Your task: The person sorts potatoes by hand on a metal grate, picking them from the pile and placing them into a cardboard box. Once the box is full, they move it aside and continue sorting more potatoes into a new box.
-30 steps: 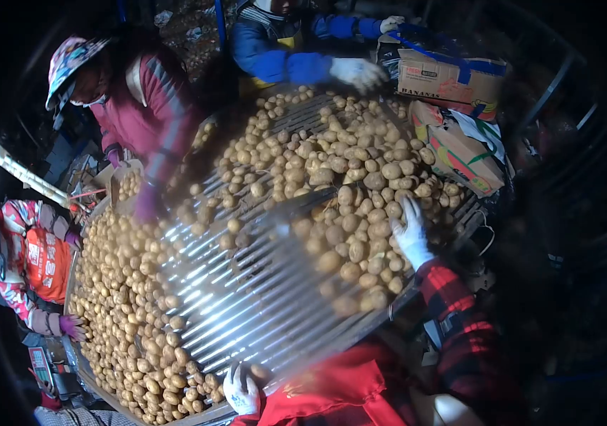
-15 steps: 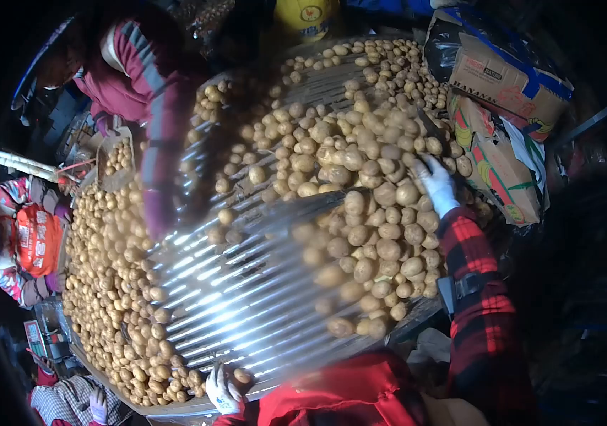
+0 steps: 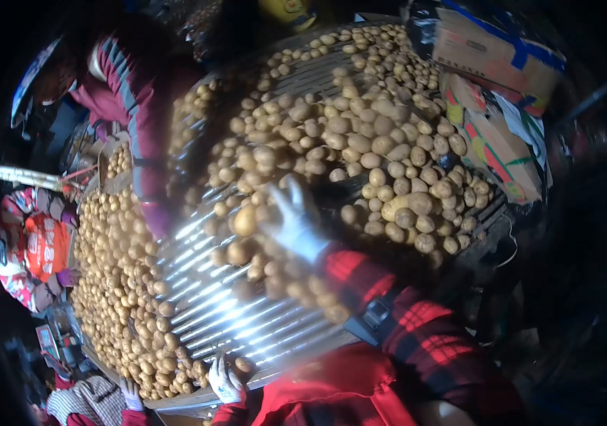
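Note:
My right hand, in a pale glove below a red and black plaid sleeve, is over the middle of the slatted metal table. Its fingers are spread, and blurred potatoes lie beside and below it. My left hand, gloved in white, rests at the table's near edge with its fingers apart. One potato sits just right of it. A large heap of potatoes covers the far and right part of the slats. Another dense heap fills the left side.
A person in a maroon jacket reaches over the left heap. Another person with an orange-red apron is at the far left, and a gloved hand shows at the lower left edge. Cardboard boxes stand at the right back.
My right hand has moved left from the right-hand heap to the middle, and potatoes there have shifted left with it. My left hand has stayed at the near edge.

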A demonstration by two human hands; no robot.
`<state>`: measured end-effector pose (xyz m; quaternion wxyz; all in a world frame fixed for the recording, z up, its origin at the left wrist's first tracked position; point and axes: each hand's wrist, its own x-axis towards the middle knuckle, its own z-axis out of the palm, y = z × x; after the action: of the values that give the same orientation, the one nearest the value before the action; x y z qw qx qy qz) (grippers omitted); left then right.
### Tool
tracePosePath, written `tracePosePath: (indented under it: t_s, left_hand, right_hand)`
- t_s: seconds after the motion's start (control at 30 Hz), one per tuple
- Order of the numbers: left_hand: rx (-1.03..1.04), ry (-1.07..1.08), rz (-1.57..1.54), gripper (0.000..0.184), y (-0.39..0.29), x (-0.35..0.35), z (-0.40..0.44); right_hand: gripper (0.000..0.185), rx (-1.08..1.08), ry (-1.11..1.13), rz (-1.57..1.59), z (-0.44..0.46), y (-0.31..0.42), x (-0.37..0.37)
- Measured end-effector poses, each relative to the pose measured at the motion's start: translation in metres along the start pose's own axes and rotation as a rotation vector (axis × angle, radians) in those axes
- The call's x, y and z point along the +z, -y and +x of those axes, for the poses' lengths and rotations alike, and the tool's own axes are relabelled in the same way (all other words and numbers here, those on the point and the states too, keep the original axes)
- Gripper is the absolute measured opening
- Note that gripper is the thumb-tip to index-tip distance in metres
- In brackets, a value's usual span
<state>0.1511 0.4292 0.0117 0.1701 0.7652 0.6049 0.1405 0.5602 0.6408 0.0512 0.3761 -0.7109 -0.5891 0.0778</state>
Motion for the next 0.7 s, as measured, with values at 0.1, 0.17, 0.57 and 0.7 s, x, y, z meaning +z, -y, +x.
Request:
tracePosePath:
  t_s: [0.1, 0.17, 0.57, 0.7]
  left_hand:
    - [0.067, -0.056, 0.252, 0.047, 0.008, 0.002, 0.003]
    - [0.098, -0.201, 0.377, 0.057, 0.003, 0.003, 0.002]
    - [1.131, 0.332, -0.295, 0.067, -0.272, 0.09, 0.143]
    - [1.123, 0.216, -0.371, 0.071, -0.271, 0.145, 0.145]
  right_hand:
    - [0.07, -0.119, 0.016, 0.332, -0.028, 0.007, -0.032]
    - [0.072, -0.203, -0.09, 0.312, -0.049, -0.015, -0.093]
    - [0.07, 0.466, -0.189, -0.345, -0.149, -0.19, -0.205]
    - [0.069, 0.402, -0.28, -0.085, -0.155, -0.148, -0.173]
